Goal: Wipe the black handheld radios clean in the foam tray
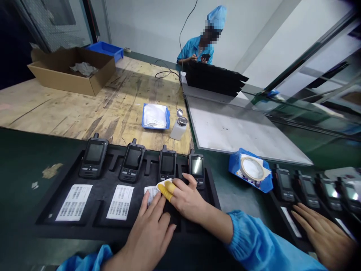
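Note:
A black foam tray (98, 233) lies before me with several black handheld radios standing in its far row, one of them a radio (167, 163) just beyond my hands. My left hand (150, 229) rests palm down, fingers stretched out, their tips on a barcode label sheet (151, 194) that they partly cover. Yellow finger cots cover fingertips of my right hand (186, 195), which pinches a small folded white wipe (161, 183) against that sheet, below the radio. Two more label sheets, a middle one (120, 202) and a left one (75, 202), lie in the tray.
Beyond the tray are a blue tray of white wipes (155, 116), a pump bottle (179, 128) and a cardboard box (67, 75). At right are a blue bin with tape (251, 169), another radio tray and another person's hand (324, 235). A co-worker (200, 47) stands behind black trays.

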Tool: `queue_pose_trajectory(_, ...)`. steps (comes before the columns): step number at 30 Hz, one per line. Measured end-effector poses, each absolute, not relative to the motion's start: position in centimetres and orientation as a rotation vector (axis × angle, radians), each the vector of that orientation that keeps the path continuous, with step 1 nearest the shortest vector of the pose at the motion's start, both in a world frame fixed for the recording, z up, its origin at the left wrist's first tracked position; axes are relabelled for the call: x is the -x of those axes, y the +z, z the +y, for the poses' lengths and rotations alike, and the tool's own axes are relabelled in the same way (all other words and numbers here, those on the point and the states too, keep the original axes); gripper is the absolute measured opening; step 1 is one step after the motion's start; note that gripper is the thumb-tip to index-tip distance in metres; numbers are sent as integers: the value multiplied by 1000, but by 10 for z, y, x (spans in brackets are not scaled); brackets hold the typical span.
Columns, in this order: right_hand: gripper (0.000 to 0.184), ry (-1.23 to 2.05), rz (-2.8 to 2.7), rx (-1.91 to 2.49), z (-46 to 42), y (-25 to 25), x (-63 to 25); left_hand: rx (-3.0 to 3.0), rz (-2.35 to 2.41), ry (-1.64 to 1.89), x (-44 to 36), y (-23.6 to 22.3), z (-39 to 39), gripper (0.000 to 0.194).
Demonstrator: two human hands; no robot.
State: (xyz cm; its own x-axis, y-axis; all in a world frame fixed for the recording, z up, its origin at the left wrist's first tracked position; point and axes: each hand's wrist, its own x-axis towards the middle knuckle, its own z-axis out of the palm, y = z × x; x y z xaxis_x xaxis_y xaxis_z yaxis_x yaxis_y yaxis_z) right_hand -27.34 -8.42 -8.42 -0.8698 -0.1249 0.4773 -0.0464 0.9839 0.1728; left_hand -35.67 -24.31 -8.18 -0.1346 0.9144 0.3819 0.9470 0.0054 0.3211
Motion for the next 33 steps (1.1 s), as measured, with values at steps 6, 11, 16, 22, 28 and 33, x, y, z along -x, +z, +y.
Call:
queue_pose_trajectory(6,27,-102,-2546,-19,-81,-62,287,1836,-2072,-997,391,-71,-275,15)
queue_pose_trajectory(11,22,-263,-2494,64,-74,-49,350,1760,-2213,-682,422,-74,-292,14)
queue_pose_trajectory(16,19,-339,-2508,96,-80,-59,398,1822,-2295,-502,430,-80,-293,21)
queue_pose_trajectory(22,20,-280,-2552,-128,-111,-83,372,1814,-2337,-460,427,-87,-291,28)
queue_pose_trajectory(28,21,-312,-2548,-99,-105,-74,378,1800,-2304,-496,427,-89,-291,25)
queue_pose_trajectory(33,23,-419,-2517,68,-89,-63,409,1812,-2322,-473,426,-89,-290,26)
